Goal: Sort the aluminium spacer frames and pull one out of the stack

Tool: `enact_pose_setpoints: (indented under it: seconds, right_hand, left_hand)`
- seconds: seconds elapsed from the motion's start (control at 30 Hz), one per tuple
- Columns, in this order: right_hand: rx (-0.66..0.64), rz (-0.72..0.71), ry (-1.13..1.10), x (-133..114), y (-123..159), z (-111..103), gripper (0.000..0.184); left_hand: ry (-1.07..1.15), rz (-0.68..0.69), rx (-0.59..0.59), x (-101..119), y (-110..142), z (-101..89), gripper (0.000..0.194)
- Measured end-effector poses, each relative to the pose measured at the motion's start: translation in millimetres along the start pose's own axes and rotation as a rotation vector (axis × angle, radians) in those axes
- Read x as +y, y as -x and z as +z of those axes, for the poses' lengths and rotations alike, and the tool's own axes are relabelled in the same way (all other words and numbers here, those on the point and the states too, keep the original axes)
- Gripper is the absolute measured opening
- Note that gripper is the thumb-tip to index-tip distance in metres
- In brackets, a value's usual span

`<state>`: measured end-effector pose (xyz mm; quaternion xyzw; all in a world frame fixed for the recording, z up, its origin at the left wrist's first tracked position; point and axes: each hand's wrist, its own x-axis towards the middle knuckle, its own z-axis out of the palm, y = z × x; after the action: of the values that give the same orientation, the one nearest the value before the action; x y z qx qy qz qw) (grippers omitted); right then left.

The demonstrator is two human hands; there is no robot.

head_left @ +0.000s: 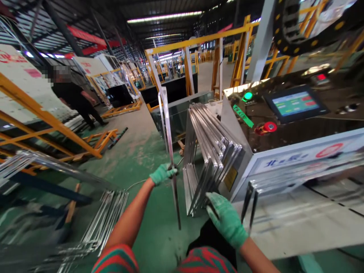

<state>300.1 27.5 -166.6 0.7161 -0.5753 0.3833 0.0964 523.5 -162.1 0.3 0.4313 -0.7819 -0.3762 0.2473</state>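
My left hand [163, 174], in a green glove with dark fingertips, is closed around a narrow shiny metal frame [168, 132]. That frame stands nearly upright, seen almost edge-on, over the green floor. My right hand [226, 220], gloved the same way, is at the near lower edge of a leaning stack of rectangular metal frames [209, 140]. Its fingers are bent against the stack's edge, and their tips are partly hidden. The stack rests against the side of a machine cabinet.
On the right, the cabinet [244, 170] carries a touchscreen [295, 104] and a red button [269, 127]. Another frame [251, 189] stands at its front. More metal frames [106, 212] lie lower left. Yellow racks [199, 41] stand behind; a person [75, 96] is at far left.
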Motion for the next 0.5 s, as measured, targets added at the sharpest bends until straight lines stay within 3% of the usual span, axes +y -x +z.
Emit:
enact_pose_setpoints:
  seconds: [0.07,0.13,0.2,0.27,0.3,0.37,0.43,0.5]
  right_hand:
    - [-0.171,0.186,-0.258,-2,16,27,0.050]
    - [-0.322,0.365,-0.509,-8,28,51,0.067]
    - [-0.356,0.508,-0.732,-17,34,68,0.084]
    - [-0.280,0.684,-0.920,-26,35,73,0.079]
    - [-0.211,0.790,-0.988,-29,33,69,0.071]
    - [-0.070,0.963,-1.093,-34,25,51,0.058]
    - [0.028,0.993,-1.232,-33,14,20,0.059]
    - [0.125,0.944,-1.381,-28,3,-20,0.064]
  left_hand:
    - [-0.001,0.061,-0.023,22,-16,-23.7,0.060]
    - [0.064,0.179,-0.009,60,-38,-47.2,0.068]
    - [0.181,0.308,0.044,107,-56,-65.0,0.065]
    - [0.258,0.428,0.060,154,-69,-74.0,0.048]
    - [0.289,0.469,0.093,176,-72,-75.0,0.038]
    - [0.320,0.559,0.139,214,-73,-70.2,0.035]
    - [0.272,0.721,0.172,240,-66,-57.6,0.045]
    - [0.210,0.843,0.147,252,-54,-39.4,0.059]
